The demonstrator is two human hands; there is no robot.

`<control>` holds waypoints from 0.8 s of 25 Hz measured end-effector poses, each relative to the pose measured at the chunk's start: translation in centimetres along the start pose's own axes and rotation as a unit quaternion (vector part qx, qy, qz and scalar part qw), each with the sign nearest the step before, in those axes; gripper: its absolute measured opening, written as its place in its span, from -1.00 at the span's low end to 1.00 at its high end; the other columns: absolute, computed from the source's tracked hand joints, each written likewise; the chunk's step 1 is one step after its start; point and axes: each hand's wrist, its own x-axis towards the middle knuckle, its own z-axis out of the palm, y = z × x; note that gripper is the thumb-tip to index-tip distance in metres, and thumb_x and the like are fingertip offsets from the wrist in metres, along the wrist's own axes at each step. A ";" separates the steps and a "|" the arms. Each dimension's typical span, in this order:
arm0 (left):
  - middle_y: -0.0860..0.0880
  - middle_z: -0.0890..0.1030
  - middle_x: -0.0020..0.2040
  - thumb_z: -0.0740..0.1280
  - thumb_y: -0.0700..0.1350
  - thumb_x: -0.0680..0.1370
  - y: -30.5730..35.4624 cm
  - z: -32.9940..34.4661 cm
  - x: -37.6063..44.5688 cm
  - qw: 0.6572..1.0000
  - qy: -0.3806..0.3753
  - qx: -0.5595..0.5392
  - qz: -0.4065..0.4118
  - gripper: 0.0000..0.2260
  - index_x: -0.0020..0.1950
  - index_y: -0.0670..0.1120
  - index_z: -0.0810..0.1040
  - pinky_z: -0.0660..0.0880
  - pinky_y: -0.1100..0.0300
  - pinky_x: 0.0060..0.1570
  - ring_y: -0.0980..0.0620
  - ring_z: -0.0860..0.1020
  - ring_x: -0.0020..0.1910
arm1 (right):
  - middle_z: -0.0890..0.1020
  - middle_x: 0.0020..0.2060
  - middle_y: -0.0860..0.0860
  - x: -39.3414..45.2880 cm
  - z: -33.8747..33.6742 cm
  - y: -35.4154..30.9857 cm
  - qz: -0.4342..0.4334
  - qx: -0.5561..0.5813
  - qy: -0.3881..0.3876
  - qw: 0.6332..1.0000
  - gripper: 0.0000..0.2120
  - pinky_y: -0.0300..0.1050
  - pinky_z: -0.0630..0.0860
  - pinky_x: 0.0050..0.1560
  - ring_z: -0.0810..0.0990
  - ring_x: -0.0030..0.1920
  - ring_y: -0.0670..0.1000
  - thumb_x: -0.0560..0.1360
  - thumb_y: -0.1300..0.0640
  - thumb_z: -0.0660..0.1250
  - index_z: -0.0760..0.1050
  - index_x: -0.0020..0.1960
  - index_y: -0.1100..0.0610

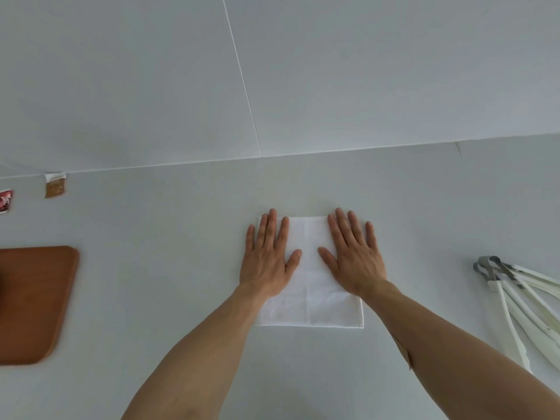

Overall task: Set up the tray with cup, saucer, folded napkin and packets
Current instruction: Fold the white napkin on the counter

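On white counter by white wall, both hands' grip spread flat on napkin, wooden tray left.

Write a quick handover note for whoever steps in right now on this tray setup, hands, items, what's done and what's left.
Left hand and right hand: both open, pressed flat on the white napkin, which lies folded on the table.
Wooden tray: at the left edge, partly out of frame.
Two packets and: far left by the wall, off the tray.
Cup and saucer: not in view.
Done: napkin folded at least once.
Left: finish the napkin, move it and the packets to the tray, add cup and saucer.
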 end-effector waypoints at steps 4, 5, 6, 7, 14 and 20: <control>-0.15 -0.07 0.60 -0.12 0.26 0.58 -0.1 -0.9 0.4 1.000 -0.012 -0.007 0.009 -0.34 0.58 -0.06 -0.12 -0.02 -0.16 0.50 -0.12 -0.05 0.57 | -0.06 0.58 -0.03 0.2 -0.7 -0.1 -0.006 0.003 0.002 1.000 -0.33 0.15 -0.10 0.53 -0.12 0.57 0.03 0.59 -0.27 -0.14 -0.17 0.58 0.03; -0.14 0.06 0.59 -0.07 0.24 0.59 -0.4 -1.5 0.7 1.000 -0.004 -0.003 0.017 -0.36 0.58 -0.05 -0.05 0.09 -0.15 0.45 -0.13 0.08 0.54 | 0.05 0.58 -0.02 0.6 -1.4 0.1 -0.011 -0.004 0.005 1.000 -0.35 0.15 0.01 0.51 0.01 0.55 0.06 0.60 -0.24 -0.07 -0.09 0.58 0.04; -0.13 0.20 0.55 0.00 0.19 0.60 -1.0 -2.3 1.3 1.000 0.008 0.001 0.026 -0.39 0.58 -0.06 0.03 0.20 -0.14 0.37 -0.13 0.21 0.48 | 0.17 0.55 0.00 1.2 -2.3 0.3 -0.020 -0.008 0.009 1.000 -0.38 0.14 0.13 0.44 0.15 0.51 0.09 0.60 -0.20 0.01 0.02 0.57 0.05; -0.12 0.31 0.49 0.08 0.13 0.60 -1.7 -3.1 1.9 0.999 0.015 0.002 0.034 -0.43 0.56 -0.07 0.10 0.27 -0.12 0.28 -0.14 0.31 0.40 | 0.28 0.49 0.01 1.9 -3.3 0.5 -0.030 -0.010 0.009 0.999 -0.42 0.13 0.22 0.36 0.26 0.44 0.10 0.59 -0.17 0.10 0.13 0.53 0.04; -0.14 0.47 0.17 0.29 -0.25 0.48 -2.9 -7.8 6.6 0.989 -0.134 -0.055 0.010 -0.60 0.31 -0.08 0.42 0.48 0.04 -0.04 -0.16 0.49 0.10 | 0.46 0.19 0.05 5.3 -7.3 0.4 0.005 0.032 -0.105 0.994 -0.55 0.03 0.45 0.11 0.49 0.14 0.13 0.47 0.06 0.40 0.41 0.33 -0.02; -0.04 0.52 0.06 0.27 -0.19 0.50 -3.4 -9.1 5.2 0.993 -0.089 -0.067 0.036 -0.84 0.07 -0.06 0.52 0.42 0.10 -0.15 -0.08 0.48 0.07 | 0.54 0.06 0.02 3.2 -8.5 0.8 -0.001 0.082 -0.044 0.996 -0.78 -0.09 0.38 -0.16 0.57 -0.03 0.13 0.49 0.17 0.30 0.50 0.14 0.05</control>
